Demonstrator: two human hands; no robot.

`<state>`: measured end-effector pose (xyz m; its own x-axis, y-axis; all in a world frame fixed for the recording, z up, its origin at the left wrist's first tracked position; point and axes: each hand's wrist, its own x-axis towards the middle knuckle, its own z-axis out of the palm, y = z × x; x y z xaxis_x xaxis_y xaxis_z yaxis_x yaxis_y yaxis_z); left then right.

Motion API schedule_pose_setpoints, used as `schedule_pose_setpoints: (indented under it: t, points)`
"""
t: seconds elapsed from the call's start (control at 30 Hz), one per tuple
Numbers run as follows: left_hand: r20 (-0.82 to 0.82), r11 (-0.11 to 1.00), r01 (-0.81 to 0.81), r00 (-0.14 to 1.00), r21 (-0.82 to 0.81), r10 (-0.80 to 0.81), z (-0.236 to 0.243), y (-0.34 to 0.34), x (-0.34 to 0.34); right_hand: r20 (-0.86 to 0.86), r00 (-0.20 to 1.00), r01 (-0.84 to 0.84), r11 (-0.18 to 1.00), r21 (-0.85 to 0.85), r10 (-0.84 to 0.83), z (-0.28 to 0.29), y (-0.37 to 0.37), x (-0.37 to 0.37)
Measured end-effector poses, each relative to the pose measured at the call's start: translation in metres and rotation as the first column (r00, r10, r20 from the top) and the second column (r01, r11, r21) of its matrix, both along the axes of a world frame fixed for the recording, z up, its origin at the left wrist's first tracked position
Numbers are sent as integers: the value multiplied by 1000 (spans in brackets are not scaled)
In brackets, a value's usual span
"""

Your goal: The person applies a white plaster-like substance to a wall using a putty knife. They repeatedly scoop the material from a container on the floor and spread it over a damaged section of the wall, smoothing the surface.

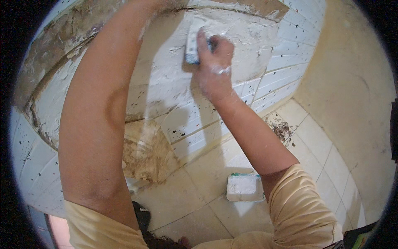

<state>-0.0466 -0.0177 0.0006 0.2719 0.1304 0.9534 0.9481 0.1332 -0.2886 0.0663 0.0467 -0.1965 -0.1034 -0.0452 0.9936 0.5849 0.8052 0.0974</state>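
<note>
My right hand (217,62) is closed around a flat plastering trowel (194,39), with one finger stretched along it. White plaster coats the trowel, and blue shows at its lower edge. It lies against a patch of wet white plaster (248,37) on the wall, and white smears mark my wrist. My left arm (93,116) reaches up across the wall to the top edge of the picture. There my left hand (163,3) is mostly cut off near a rough brown ledge, its fingers hidden.
White tiles with dark stars (286,62) border the plaster. A white tray of plaster (242,187) stands on the tiled floor, partly behind my right arm. A stained brown board (149,153) leans low by the wall. Debris (282,129) lies in the corner beside a beige wall (352,83).
</note>
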Motion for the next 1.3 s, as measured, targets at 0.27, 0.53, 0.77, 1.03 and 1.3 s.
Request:
schedule_pose_setpoints:
  t: [0.27,0.53,0.77,1.03,1.3]
  points:
    - [7,999,-19,1000,-27,20,2,-1,0,-91,991,-100,993,-59,94,-9,-27,27]
    - [-19,1000,13,1000,12,-12,-1,0,-4,-111,994,-4,1000,21,7,10,-4,-14]
    - [40,983,181,983,-43,-179,-6,12,6,0,994,-108,993,47,108,10,-19,45]
    - [134,966,240,965,-99,-226,0,-7,-1,74,990,-135,972,191,123,24,1,26]
    - [138,965,246,963,-86,-233,-3,-25,2,0,982,-186,962,200,190,25,-15,17]
